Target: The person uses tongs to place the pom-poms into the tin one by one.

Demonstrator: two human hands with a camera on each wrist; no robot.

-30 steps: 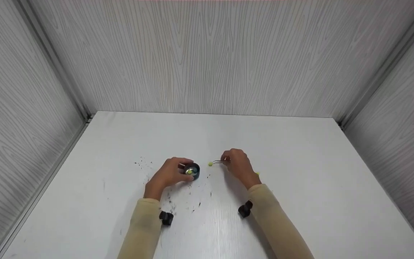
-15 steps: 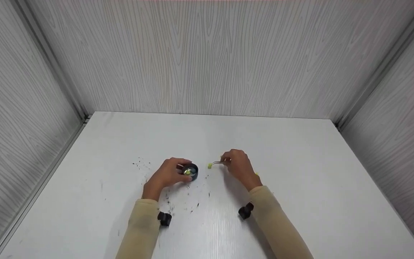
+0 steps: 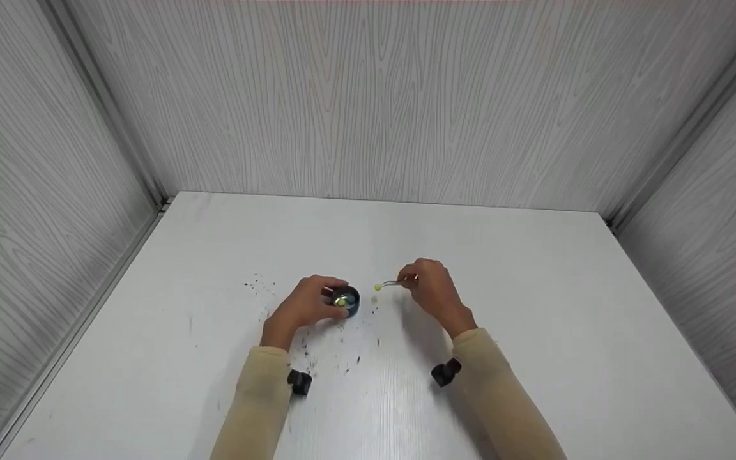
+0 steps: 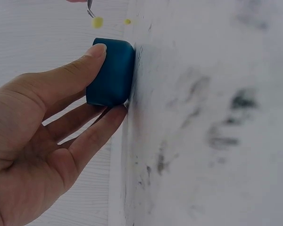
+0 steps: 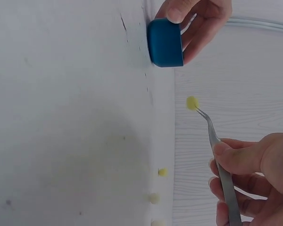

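My left hand (image 3: 307, 303) holds a small blue cup (image 4: 114, 70) at the table surface, thumb on one side and fingers on the other. In the head view the cup's open top shows a yellow ball (image 3: 342, 302) inside. My right hand (image 3: 433, 291) grips metal tweezers (image 5: 225, 179) between thumb and fingers. Their bent tips pinch a small yellow ball (image 5: 192, 103), above the table and a short way right of the cup. The left wrist view shows the tweezer tips and this ball beyond the cup's rim.
Several pale and yellow balls (image 5: 162, 172) lie on the table in the right wrist view. Dark specks and smudges mark the white table (image 3: 534, 287) around the cup. Grey wood-grain panels (image 3: 374, 102) stand at the back and both sides.
The head view has shifted slightly. Both hands keep their holds, the ball staying in the tweezers. A yellow speck seen earlier beside my right wrist no longer shows.
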